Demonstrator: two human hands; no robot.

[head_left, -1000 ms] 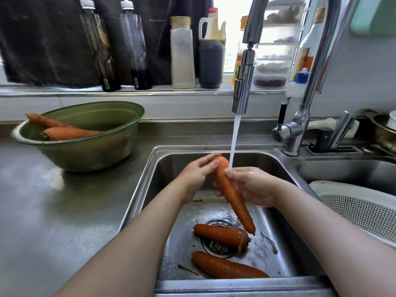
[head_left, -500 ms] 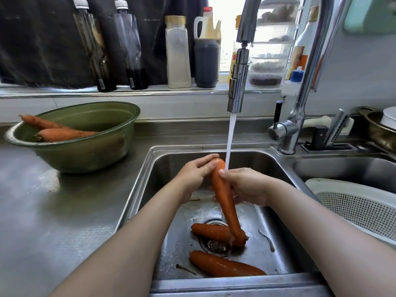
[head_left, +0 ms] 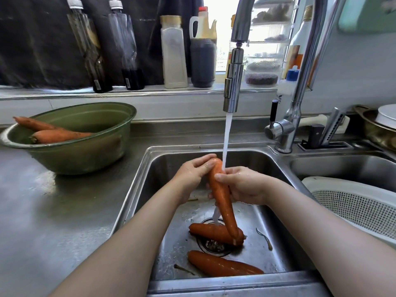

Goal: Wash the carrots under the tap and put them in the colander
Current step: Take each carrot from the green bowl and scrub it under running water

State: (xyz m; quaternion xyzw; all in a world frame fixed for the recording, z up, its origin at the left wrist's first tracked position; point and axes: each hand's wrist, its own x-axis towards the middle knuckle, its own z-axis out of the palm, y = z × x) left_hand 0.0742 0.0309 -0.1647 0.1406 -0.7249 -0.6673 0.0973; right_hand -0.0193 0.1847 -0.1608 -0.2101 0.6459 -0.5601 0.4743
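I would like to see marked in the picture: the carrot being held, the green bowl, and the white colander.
held carrot (head_left: 221,200), head view, the middle of its orange body.
green bowl (head_left: 85,155), head view, the outer front wall.
white colander (head_left: 353,207), head view, the perforated wall.

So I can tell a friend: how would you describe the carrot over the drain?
Find the steel sink under the running tap. Two carrots lie on its floor; the carrot over the drain lies across the round strainer, behind the front carrot, and the tip of the held carrot overlaps it.
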